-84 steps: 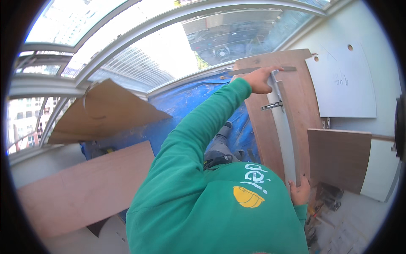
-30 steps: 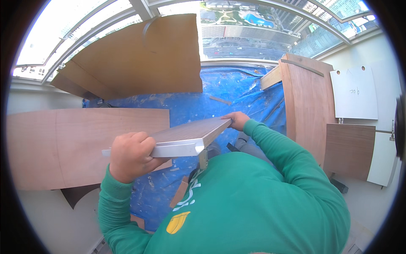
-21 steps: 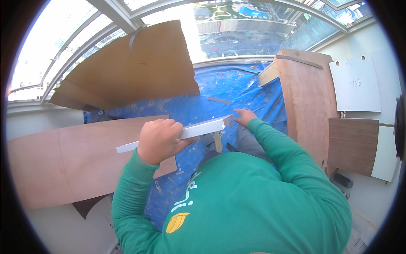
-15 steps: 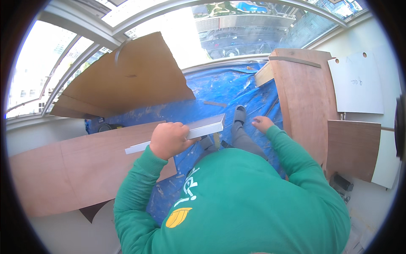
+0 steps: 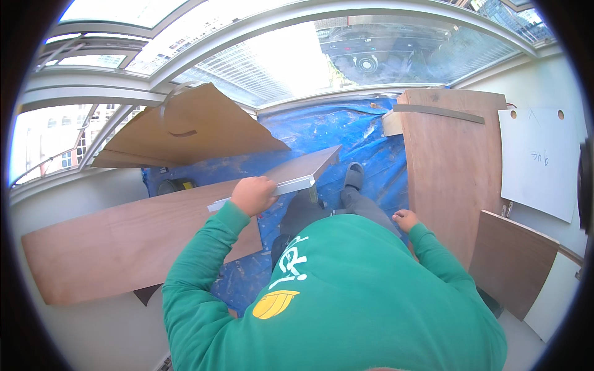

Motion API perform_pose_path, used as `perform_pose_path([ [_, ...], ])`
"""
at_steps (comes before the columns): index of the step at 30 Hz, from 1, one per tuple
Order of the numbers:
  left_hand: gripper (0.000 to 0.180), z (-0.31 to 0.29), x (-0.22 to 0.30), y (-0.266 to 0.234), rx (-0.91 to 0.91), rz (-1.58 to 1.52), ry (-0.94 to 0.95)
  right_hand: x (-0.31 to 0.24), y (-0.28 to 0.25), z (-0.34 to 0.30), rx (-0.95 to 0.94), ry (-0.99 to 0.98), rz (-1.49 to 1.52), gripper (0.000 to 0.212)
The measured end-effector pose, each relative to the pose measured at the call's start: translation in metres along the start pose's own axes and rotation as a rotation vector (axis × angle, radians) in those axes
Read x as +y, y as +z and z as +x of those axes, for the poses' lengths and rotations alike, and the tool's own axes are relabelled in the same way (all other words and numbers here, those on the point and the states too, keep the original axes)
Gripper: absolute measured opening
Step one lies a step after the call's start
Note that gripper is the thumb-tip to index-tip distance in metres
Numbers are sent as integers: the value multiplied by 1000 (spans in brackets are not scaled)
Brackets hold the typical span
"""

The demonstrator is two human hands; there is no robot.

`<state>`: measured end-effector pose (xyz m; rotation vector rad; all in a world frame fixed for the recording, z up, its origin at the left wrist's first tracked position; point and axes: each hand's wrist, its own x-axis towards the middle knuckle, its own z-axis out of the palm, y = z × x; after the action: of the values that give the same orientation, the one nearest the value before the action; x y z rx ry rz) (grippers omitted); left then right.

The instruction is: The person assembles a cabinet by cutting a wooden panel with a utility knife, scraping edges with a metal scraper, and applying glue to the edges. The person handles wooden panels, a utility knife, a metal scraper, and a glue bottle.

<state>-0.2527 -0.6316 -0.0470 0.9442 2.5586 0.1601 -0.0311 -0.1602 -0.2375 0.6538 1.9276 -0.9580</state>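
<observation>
Blue plastic sheeting [image 5: 322, 127] across floor. Plywood-topped unit [image 5: 451, 161] at right; plywood board [image 5: 136, 241] at left. Wood-faced, silver-edged panel [image 5: 303, 167] in front of body: lifted, tilted, not yet set down. Left hand [image 5: 253, 196] grasps its near edge. Right hand [image 5: 405, 219] apart from panel, fingers partly curled; whether anything inside, cannot tell.
</observation>
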Motion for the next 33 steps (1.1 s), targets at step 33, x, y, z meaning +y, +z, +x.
perform_pose_path([
  [33,23,87,-2,0,-168,28,578,-81,115,-75,410,127,317,37],
])
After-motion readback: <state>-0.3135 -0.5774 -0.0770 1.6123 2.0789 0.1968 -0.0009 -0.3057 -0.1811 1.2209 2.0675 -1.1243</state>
